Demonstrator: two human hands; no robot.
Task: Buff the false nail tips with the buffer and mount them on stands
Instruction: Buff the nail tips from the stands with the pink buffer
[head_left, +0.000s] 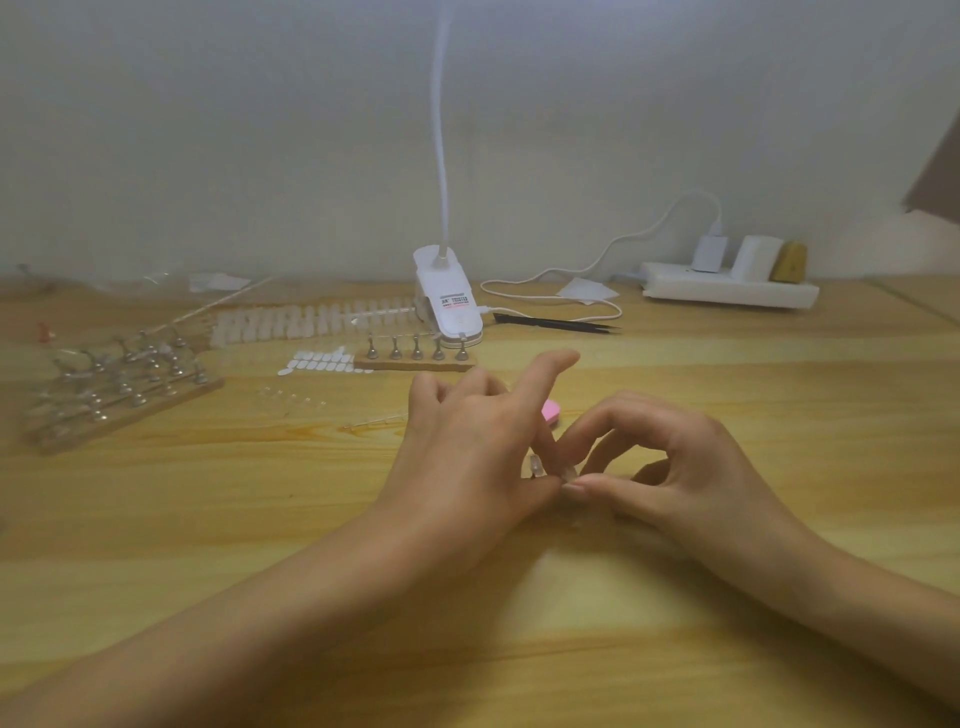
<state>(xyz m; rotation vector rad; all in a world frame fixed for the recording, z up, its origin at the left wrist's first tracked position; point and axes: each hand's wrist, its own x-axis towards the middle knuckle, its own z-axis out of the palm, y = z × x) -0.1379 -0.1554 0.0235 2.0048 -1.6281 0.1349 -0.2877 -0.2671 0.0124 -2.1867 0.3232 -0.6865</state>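
Observation:
My left hand (467, 447) and my right hand (670, 462) meet over the middle of the wooden table. Between their fingertips sits a small clear false nail tip (536, 464); the left thumb and forefinger pinch it, and the right thumb and forefinger touch its right side. The pink buffer (550, 413) lies on the table just behind my hands, mostly hidden. A wooden strip with several empty metal stands (415, 353) is farther back. At the left a larger wooden block (119, 384) carries several stands with clear tips on them.
A strip of loose nail tips (311, 319) and a sheet of adhesive tabs (322, 361) lie at the back. A white clip lamp (449, 296) stands behind the stands, black tweezers (556, 323) beside it. A white power strip (727, 286) sits back right.

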